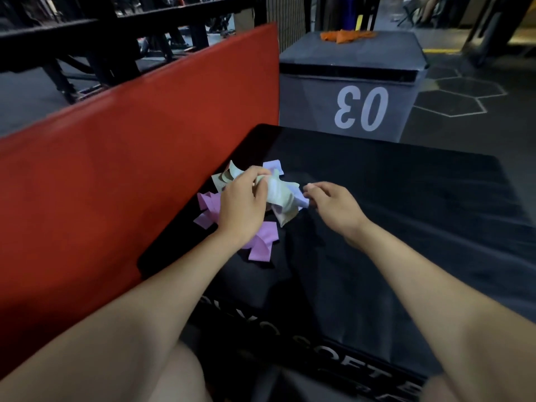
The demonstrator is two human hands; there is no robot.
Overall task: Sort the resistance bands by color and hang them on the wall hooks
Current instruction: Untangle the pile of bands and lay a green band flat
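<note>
Your left hand [242, 206] is clamping the green band [278, 195] (long axis rightward); your right hand [333, 206], nearer its free end, is pinching there.

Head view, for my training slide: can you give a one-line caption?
Left hand grips pale green bands over pink bands on a black box; right hand pinches their end.
</note>
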